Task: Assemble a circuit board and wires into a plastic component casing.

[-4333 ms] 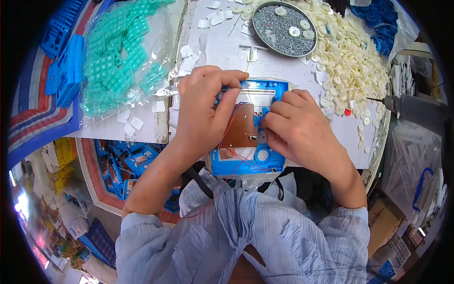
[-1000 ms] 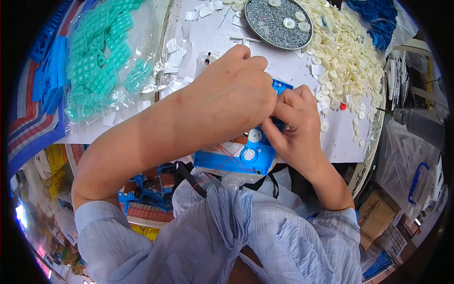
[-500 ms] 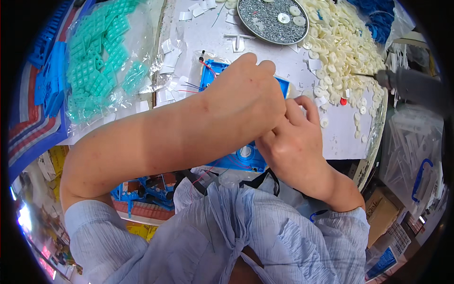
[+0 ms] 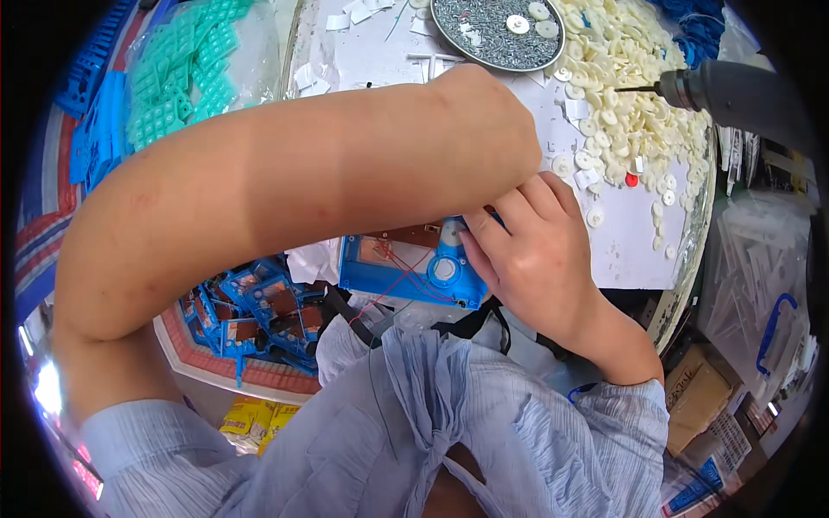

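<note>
My left forearm stretches across the middle of the view, and my left hand (image 4: 488,121) is bent downward over the work with its fingers hidden beneath it. Close against it, my right hand (image 4: 540,250) has its fingers curled and its thumb at the right side of a blue plastic housing (image 4: 354,274). What those fingertips hold is covered. Inside the housing sit a brown circuit board (image 4: 416,234), a white ring-shaped part (image 4: 444,271) and thin red wires (image 4: 401,269). My left arm hides the housing's far part.
Beyond lie a round metal tray of small screws (image 4: 492,47) and a heap of cream plastic discs (image 4: 604,86). An electric screwdriver (image 4: 717,91) points in from the right. Bagged green pieces (image 4: 186,69) lie left; more blue housings (image 4: 268,311) fill a red-lined container below.
My left elbow has swung outward and the forearm has risen away from me, uncovering more of the housing's near side. My right hand has stayed nearly in place. The screwdriver has shifted slightly left and up.
</note>
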`<action>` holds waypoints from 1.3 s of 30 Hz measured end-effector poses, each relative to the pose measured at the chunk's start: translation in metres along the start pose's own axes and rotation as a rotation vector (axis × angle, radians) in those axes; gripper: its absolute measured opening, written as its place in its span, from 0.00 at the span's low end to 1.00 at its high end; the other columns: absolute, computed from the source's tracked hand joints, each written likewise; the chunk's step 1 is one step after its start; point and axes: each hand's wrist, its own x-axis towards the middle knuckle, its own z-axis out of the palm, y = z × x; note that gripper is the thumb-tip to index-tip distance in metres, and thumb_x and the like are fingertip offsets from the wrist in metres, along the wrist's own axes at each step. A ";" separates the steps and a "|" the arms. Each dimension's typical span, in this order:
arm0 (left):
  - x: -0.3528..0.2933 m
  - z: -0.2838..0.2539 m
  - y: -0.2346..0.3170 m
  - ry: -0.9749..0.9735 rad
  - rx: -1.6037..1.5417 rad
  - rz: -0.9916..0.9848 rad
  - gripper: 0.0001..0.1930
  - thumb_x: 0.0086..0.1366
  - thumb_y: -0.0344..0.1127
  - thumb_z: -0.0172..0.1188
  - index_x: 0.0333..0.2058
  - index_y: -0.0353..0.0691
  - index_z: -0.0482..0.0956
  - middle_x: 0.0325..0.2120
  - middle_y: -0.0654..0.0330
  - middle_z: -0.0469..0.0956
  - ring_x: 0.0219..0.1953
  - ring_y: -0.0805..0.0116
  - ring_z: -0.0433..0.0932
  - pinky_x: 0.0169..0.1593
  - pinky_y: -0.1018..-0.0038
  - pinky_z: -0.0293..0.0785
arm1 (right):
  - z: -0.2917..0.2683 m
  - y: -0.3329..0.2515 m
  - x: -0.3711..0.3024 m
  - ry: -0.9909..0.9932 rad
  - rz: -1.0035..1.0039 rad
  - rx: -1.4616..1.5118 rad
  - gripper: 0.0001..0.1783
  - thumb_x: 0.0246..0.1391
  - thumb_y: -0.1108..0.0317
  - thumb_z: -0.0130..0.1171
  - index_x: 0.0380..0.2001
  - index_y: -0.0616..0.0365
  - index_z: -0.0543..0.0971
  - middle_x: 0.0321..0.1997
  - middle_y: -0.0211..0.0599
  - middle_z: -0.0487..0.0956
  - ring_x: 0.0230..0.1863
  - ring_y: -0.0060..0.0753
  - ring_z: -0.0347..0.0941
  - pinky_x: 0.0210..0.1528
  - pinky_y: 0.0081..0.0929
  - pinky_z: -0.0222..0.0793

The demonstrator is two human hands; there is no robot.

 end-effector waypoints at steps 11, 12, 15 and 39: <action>-0.039 0.031 -0.010 0.229 -0.233 -0.230 0.04 0.58 0.31 0.65 0.29 0.38 0.80 0.29 0.54 0.79 0.35 0.49 0.82 0.39 0.57 0.79 | 0.001 0.004 -0.006 -0.028 0.034 0.052 0.25 0.45 0.69 0.69 0.50 0.63 0.83 0.39 0.34 0.76 0.42 0.40 0.70 0.48 0.40 0.68; -0.040 0.030 -0.007 0.250 -0.232 -0.253 0.04 0.58 0.31 0.65 0.29 0.38 0.80 0.28 0.54 0.79 0.34 0.49 0.82 0.38 0.57 0.79 | 0.002 0.004 -0.007 -0.023 0.041 0.061 0.25 0.45 0.69 0.70 0.50 0.63 0.83 0.39 0.34 0.76 0.42 0.40 0.70 0.47 0.40 0.68; -0.041 0.031 -0.002 0.296 -0.222 -0.297 0.04 0.58 0.30 0.64 0.28 0.38 0.80 0.27 0.54 0.78 0.33 0.49 0.81 0.38 0.57 0.78 | 0.003 0.005 -0.009 -0.006 0.057 0.091 0.25 0.45 0.69 0.70 0.50 0.61 0.83 0.39 0.34 0.75 0.42 0.40 0.70 0.47 0.41 0.68; -0.055 0.035 -0.003 0.334 -0.693 -0.345 0.05 0.66 0.29 0.61 0.36 0.35 0.76 0.27 0.52 0.78 0.31 0.52 0.78 0.35 0.65 0.73 | 0.000 0.007 -0.009 -0.010 0.076 0.151 0.27 0.44 0.72 0.71 0.53 0.57 0.83 0.42 0.36 0.78 0.41 0.42 0.71 0.46 0.41 0.67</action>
